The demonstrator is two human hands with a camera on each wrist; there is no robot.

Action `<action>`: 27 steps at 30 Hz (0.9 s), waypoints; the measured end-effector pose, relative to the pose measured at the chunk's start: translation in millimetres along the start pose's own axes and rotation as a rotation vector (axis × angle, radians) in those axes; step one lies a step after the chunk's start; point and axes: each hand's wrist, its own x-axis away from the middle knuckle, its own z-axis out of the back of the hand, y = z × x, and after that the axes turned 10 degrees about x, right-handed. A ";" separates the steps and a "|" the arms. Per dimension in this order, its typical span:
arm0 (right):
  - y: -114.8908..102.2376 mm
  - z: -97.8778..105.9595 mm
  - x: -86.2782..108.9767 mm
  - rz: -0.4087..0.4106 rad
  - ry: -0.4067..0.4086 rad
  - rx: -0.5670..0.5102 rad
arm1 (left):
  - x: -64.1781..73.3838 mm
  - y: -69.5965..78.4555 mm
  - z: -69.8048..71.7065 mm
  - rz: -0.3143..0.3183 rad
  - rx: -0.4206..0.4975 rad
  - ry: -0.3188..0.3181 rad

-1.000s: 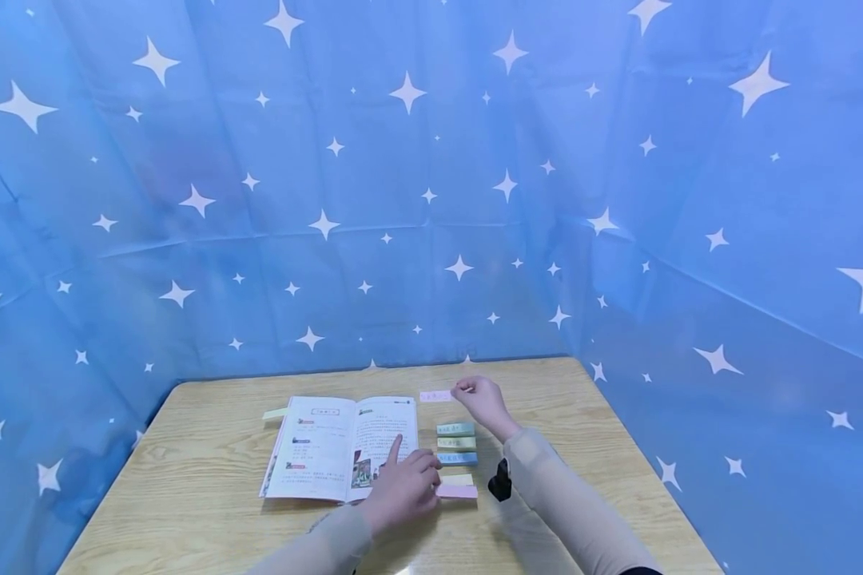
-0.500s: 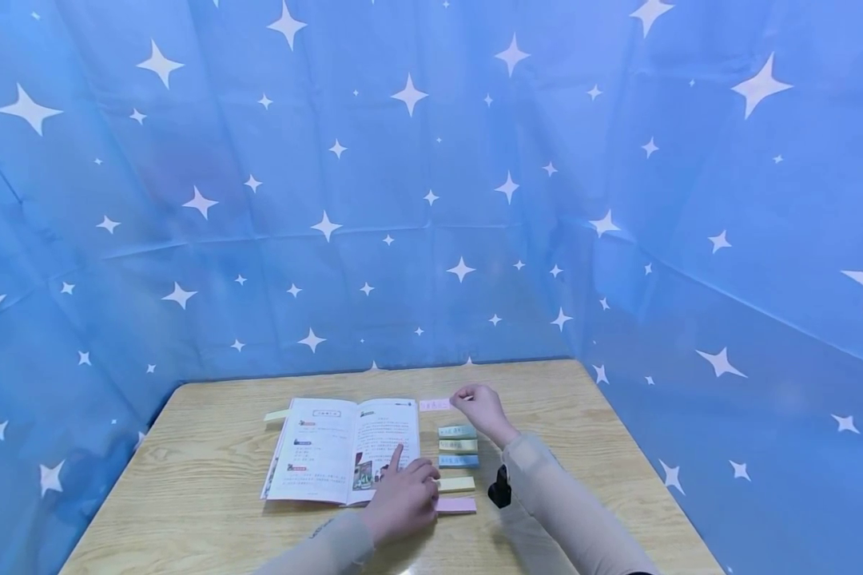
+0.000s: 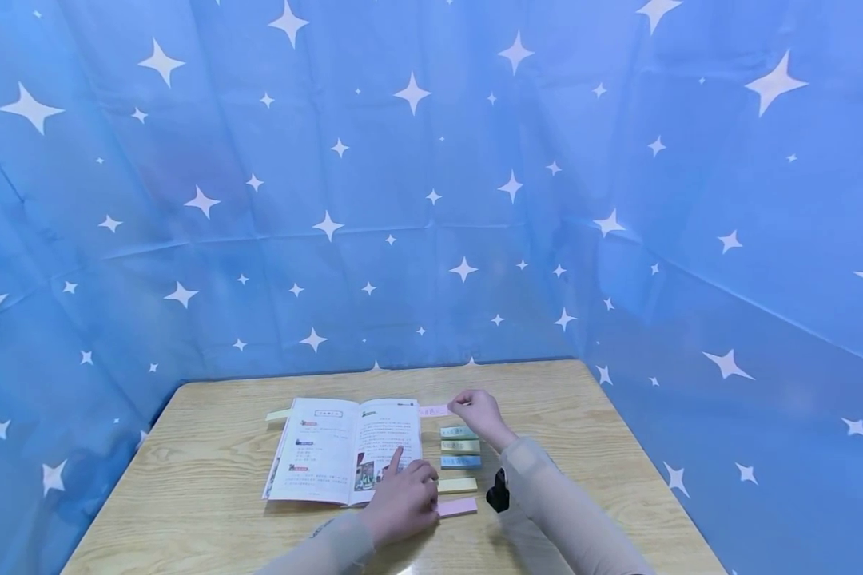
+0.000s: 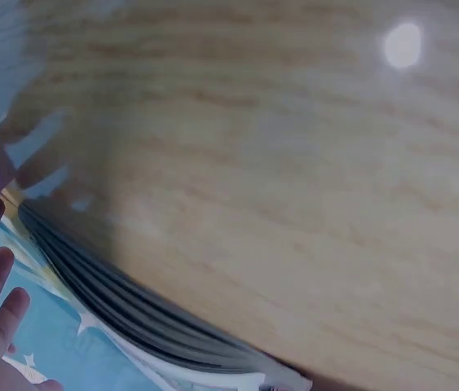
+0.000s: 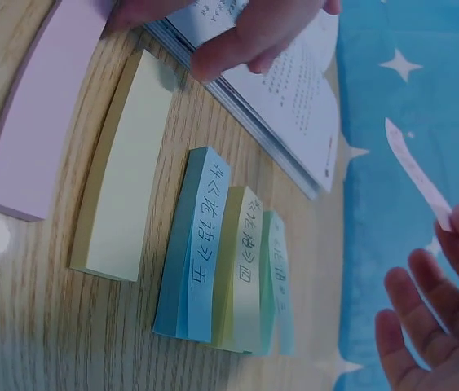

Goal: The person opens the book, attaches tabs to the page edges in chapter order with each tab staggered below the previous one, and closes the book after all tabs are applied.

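Note:
An open book (image 3: 320,455) lies on the table with a pale tab (image 3: 277,415) sticking out of its left side. My left hand (image 3: 404,497) rests over the lower right page, index finger extended onto it. Its other fingers lie beside the pink sticky-note pad (image 3: 457,508). My right hand (image 3: 480,414) pinches one end of a pink sticky note (image 5: 412,167) with writing on it. In the head view, this strip appears beside the book's upper right edge; the right wrist view shows it raised above the table. Whether it touches the page, I cannot tell.
Right of the book, written-on green (image 3: 459,432), yellow (image 3: 460,447) and blue (image 3: 460,461) sticky-note pads sit in a row. A blank pale yellow pad (image 3: 458,485) lies nearer me. Beyond the wooden table (image 3: 216,527) hangs a blue star-patterned curtain (image 3: 374,255).
My right hand has brought the pink sticky note slightly nearer and leftward, up to the book's right edge in the head view. The left hand stays at the page.

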 end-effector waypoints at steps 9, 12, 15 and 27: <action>-2.5 -4.4 -6.5 -0.047 -0.015 -0.036 | -14.7 -17.3 25.7 0.122 0.057 0.072; -1.2 -7.2 -8.9 -0.060 -0.016 -0.040 | -19.7 -26.6 30.9 0.191 0.063 0.092; 1.3 -10.0 -10.5 -0.057 -0.024 -0.040 | -22.5 -36.8 33.0 0.260 0.073 0.110; 13.0 -28.6 -20.0 -0.106 -0.070 -0.047 | -26.3 -61.0 24.3 0.410 0.075 0.145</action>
